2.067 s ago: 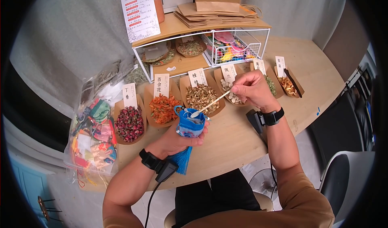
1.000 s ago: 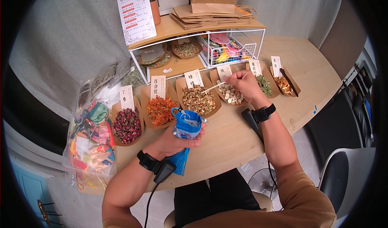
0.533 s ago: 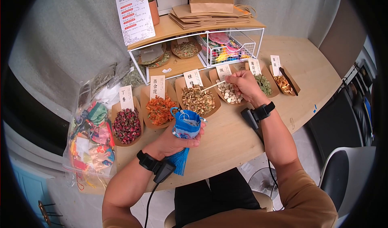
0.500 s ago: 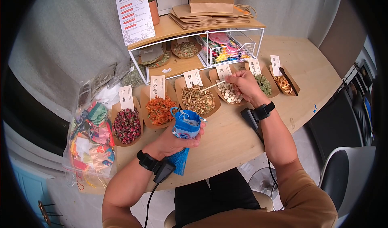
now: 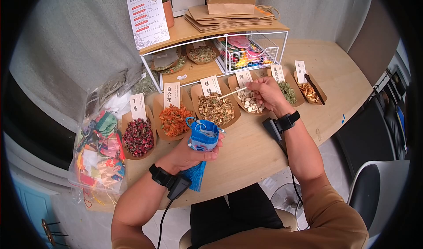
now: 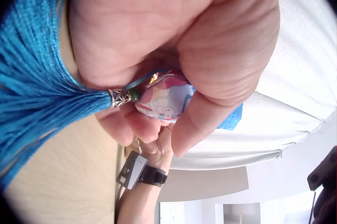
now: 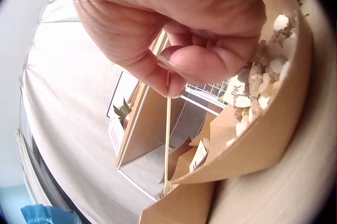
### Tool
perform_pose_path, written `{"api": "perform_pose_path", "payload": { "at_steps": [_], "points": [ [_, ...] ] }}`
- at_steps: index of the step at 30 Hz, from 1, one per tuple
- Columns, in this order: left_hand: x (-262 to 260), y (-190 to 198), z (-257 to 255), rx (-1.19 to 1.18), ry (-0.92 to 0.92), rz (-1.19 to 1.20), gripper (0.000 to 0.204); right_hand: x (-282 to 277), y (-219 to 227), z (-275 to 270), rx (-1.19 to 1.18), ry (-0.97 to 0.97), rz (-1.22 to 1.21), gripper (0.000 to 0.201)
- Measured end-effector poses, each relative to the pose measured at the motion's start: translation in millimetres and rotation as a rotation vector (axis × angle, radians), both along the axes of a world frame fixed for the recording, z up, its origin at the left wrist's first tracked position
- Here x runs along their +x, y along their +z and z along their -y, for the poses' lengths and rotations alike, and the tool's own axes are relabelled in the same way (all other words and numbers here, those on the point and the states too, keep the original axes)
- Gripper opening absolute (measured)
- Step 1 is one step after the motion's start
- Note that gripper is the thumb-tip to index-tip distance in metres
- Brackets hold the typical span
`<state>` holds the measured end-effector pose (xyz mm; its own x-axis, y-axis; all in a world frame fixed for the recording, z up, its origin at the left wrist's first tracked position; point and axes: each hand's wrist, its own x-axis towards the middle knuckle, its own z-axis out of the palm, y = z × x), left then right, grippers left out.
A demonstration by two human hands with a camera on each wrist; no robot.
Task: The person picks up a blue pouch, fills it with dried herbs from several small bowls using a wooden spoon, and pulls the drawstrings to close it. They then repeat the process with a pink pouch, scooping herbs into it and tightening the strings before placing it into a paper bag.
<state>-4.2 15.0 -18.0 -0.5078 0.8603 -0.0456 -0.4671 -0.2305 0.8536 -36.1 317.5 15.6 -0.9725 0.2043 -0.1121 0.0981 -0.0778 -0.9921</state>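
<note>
Swinging away from the mouth of the blue pouch [image 5: 204, 137] since a couple of seconds ago, the pale spoon [image 5: 233, 93] is now dipping its far end into the brown chopped pieces [image 5: 216, 110] in a card tray [image 5: 237, 111]. The right hand [image 5: 266, 93] is pinching it by thumb and fingertips near its back end, hanging over the neighbouring pale slices [image 5: 250, 102]. The left hand [image 5: 189, 155] is wrapping itself round the pouch, holding it above the near part of the desk [image 5: 251, 156] with its mouth facing up and its tassel [image 5: 195, 177] dangling below. To my eye the pouch is looking light, soft and a bit slick, so its walls are probably giving under any squeeze; a loose hold low round the belly is leaving the rim free. The spoon is seeming stiff but thin, perhaps prone to rolling between the fingertips; gripping closer to the bowl should be steadier. Those pieces are looking dry and light, likely to be sliding off easily.
</note>
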Motion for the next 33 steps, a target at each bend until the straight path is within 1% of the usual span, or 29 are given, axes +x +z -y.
{"api": "perform_pose_path", "payload": {
  "at_steps": [7, 12, 18, 24, 30, 33],
  "points": [
    [0, 1, 0, -0.007, 0.01, -0.005, 0.053, 2, 3, -1, -0.042, 0.012, -0.03, 0.026],
    [0, 0, 0, 0.006, 0.009, -0.003, 0.054, 11, 15, 3, -0.101, 0.032, -0.077, 0.022],
    [-2, -5, 1, 0.029, -0.004, 0.017, 0.055, 30, 33, 19, -0.187, 0.196, -0.188, 0.021],
    [-2, -3, 0, 0.026, -0.008, 0.004, 0.055, 38, 32, 31, -0.114, 0.333, -0.294, 0.017],
    [0, 0, -2, -0.001, 0.013, -0.015, 0.053, 38, 28, 30, -0.003, 0.248, -0.394, 0.014],
    [1, 1, -1, -0.006, 0.013, -0.011, 0.053, 32, 26, 27, -0.132, 0.118, -0.423, 0.017]
  ]
}}
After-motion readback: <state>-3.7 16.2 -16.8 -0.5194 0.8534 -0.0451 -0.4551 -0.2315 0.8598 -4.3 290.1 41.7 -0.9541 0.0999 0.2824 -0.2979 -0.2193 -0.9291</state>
